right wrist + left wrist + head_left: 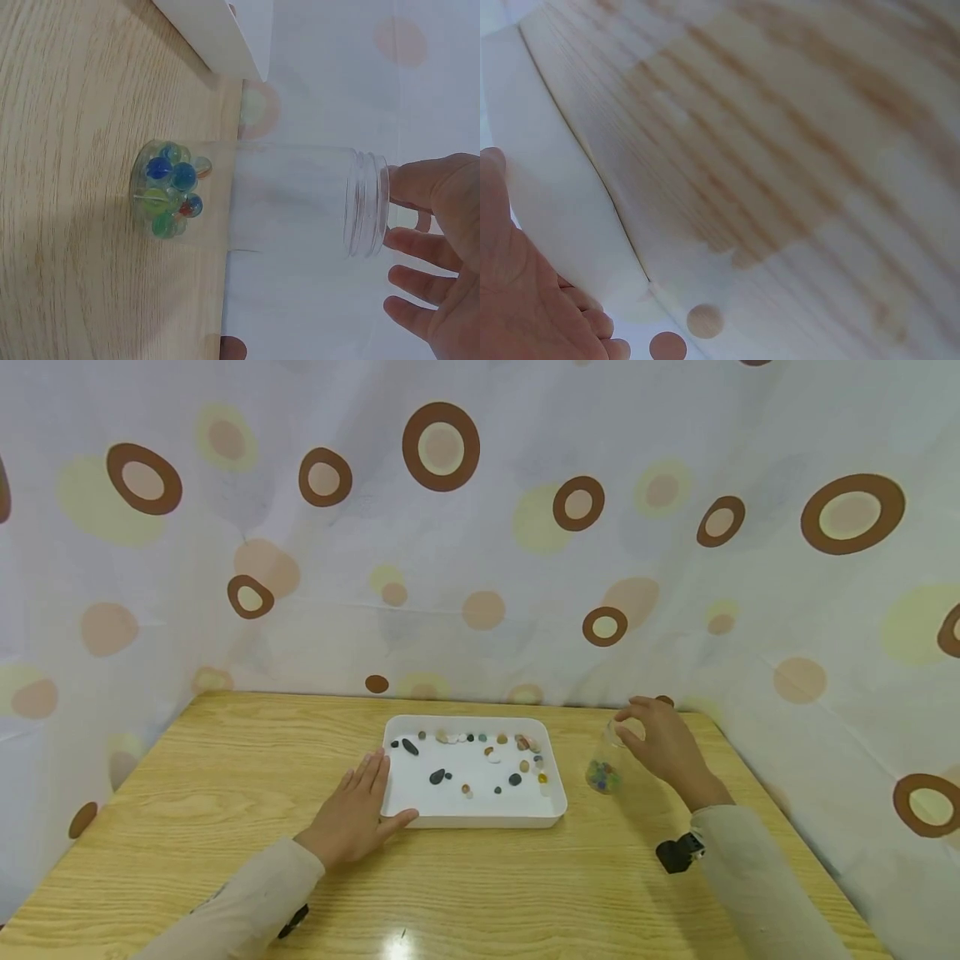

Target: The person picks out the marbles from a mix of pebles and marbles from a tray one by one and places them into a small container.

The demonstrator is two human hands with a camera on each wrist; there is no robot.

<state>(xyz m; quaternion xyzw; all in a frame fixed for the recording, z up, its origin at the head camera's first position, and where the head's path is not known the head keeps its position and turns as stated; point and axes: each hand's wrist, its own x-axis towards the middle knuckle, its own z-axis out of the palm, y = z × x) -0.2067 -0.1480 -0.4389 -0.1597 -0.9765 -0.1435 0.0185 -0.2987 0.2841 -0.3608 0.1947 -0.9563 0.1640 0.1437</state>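
Observation:
My left hand (352, 814) lies along the left side of a white tray (472, 821), its fingers straight and its thumb at the front corner. Several small pebbles (437, 777), dark, white and brownish, lie scattered in that tray. To the right of it stands a clear jar (292, 195), upright and without a lid, with several coloured glass marbles (184, 177) at its bottom. My right hand (663, 743) is at the jar's mouth, thumb and fingers bent, fingertips right at the rim. I cannot tell whether the fingertips pinch anything there.
The wooden table (225, 777) meets a hanging cloth (487, 543) with brown rings and pale spots along its back and right side. The tray and the jar stand towards the table's back edge, with a strip of bare wood between them.

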